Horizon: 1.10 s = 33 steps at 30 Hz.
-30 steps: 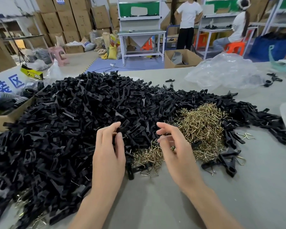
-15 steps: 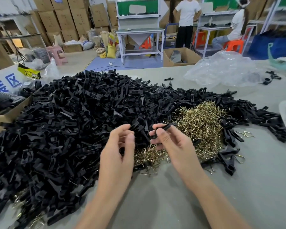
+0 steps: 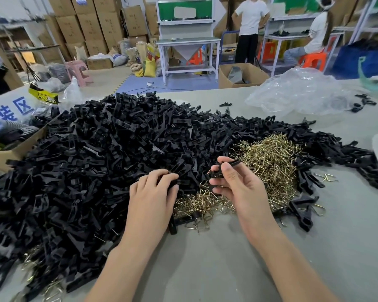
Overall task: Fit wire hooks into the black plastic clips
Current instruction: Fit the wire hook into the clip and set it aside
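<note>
Hundreds of moulded black plastic clips [image 3: 92, 162] lie heaped across the left and far side of a grey desk [image 3: 227, 269] as a worker's two hands, set apart, each close on a piece. The right hand [image 3: 240, 188] pinches a long black plastic clip [image 3: 232, 164] between thumb and fingers, its long axis tilted from the palm up toward the desk's far right corner; whether a wire is already seated in it cannot be told. The left hand [image 3: 153, 199], knuckles up at the heap's near fringe, curls its fingers round a second black clip [image 3: 172, 183]. The brass-coloured bent wire hooks [image 3: 268, 158] lie in a tangled mound just beyond and to the right of the right hand, with a thinner scatter of hooks [image 3: 201, 203] on the desk between the two hands, toward the near edge. That scatter sits just below both hands, though the right hand is nearer the main mound, so the next hook is probably a short reach down and forward.
</note>
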Each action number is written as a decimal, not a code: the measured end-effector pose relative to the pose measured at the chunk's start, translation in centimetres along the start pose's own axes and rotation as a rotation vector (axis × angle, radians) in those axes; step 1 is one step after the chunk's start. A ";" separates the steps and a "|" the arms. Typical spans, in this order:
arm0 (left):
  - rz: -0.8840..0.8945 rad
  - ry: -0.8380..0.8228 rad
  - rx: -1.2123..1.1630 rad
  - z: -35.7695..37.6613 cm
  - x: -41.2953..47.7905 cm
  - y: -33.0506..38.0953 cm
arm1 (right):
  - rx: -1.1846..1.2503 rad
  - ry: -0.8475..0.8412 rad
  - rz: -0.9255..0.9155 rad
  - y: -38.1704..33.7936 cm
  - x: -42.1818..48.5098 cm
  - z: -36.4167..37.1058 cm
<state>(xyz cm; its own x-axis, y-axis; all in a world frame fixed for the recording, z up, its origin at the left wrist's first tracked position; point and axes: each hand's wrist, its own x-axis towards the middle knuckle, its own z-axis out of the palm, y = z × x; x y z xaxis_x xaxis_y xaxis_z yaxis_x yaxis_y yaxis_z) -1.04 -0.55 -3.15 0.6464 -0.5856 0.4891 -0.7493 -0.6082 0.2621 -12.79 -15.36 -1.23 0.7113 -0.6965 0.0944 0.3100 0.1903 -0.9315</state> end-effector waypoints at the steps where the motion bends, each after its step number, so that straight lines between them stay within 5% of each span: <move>1: -0.001 0.006 -0.004 0.0 -0.1 -0.2 | 0.012 0.000 0.008 0.0 0.0 0.0; 9: 0.027 -0.040 -0.034 -0.6 -0.3 -1.0 | 0.144 -0.021 0.064 0.0 0.1 -0.3; 16: -0.288 0.074 -0.823 -2.1 -0.6 1.1 | 0.064 -0.146 0.061 0.0 -0.1 0.0; 23: -0.462 -0.032 -1.277 -2.2 -0.2 2.1 | -0.044 -0.317 0.097 0.5 -0.4 0.1; 33: -0.430 -0.089 -1.265 -1.7 -0.9 2.9 | 0.036 -0.281 0.069 0.5 -0.6 0.5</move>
<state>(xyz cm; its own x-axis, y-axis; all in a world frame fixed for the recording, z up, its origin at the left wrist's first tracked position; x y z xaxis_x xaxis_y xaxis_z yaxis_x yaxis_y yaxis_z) -4.01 -0.88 -1.39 0.8338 -0.5363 0.1310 -0.0710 0.1310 0.9888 -12.72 -14.53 -1.61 0.8766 -0.4634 0.1296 0.2737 0.2587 -0.9264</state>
